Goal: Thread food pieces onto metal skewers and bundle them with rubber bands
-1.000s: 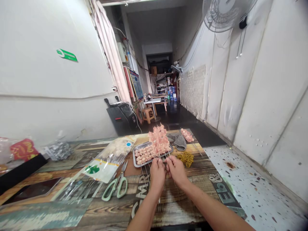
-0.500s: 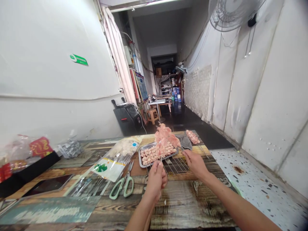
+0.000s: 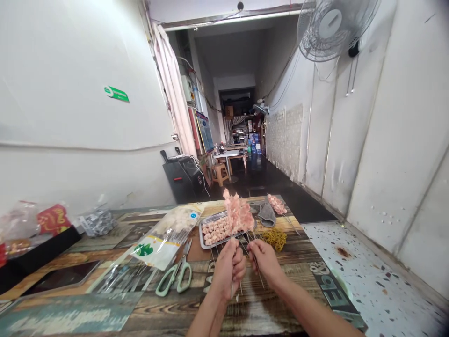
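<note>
Several meat skewers, pale pink, ragged-edged; left fingers, right fingers closed round thin sticks

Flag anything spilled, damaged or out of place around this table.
A rusty-brown stain on the speckled floor, right of the table, stands out: dark against the pale surface. Whether it is a spill or damage, I cannot tell. The raised meat skewers show nothing odd.

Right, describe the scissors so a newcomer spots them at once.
On the wood-patterned table, find the left hand, gripping meat skewers. Left of it, beside the printed bag, lie the scissors, blades pointing away from the person. Their pale green loop handles set them apart from the bag and the silvery tray.
</note>
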Action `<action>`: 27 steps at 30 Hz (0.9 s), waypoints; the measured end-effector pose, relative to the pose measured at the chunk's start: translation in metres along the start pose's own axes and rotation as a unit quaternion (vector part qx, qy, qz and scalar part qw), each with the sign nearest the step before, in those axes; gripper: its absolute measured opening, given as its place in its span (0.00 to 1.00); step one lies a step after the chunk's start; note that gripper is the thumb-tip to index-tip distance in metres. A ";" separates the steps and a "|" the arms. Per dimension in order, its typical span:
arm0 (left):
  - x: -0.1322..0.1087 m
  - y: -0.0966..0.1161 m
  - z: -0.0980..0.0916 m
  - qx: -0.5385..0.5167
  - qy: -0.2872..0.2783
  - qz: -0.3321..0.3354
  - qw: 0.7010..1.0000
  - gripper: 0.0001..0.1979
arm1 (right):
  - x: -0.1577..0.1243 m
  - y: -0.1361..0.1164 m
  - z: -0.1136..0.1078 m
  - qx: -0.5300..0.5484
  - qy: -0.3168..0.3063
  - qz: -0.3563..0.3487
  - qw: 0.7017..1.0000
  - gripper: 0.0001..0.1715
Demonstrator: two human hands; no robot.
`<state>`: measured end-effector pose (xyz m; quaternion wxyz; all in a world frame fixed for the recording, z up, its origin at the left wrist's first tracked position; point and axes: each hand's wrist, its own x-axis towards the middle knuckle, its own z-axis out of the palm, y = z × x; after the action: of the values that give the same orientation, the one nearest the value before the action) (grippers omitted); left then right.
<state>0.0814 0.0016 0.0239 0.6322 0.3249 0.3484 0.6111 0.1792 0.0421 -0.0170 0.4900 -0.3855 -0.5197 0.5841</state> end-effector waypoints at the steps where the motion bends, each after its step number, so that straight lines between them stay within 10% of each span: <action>1: 0.000 0.000 0.002 0.008 -0.001 -0.009 1.000 0.24 | -0.001 0.003 0.004 -0.003 -0.003 -0.009 1.000 0.18; 9: 0.008 -0.012 -0.003 0.296 0.099 -0.003 0.950 0.23 | -0.009 0.016 0.015 -0.038 -0.025 -0.058 0.997 0.22; 15: 0.012 0.002 -0.002 0.613 0.077 0.165 0.769 0.18 | -0.013 0.011 0.012 -0.085 0.049 -0.124 0.987 0.22; 27: 0.003 -0.006 0.016 0.722 0.088 0.172 0.664 0.04 | -0.017 -0.008 0.010 0.085 0.025 -0.051 0.995 0.17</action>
<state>0.0982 0.0044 0.0271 0.0494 0.6783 0.6728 0.2912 0.1749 0.0228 -0.0083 0.5633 -0.3301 -0.4743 0.5906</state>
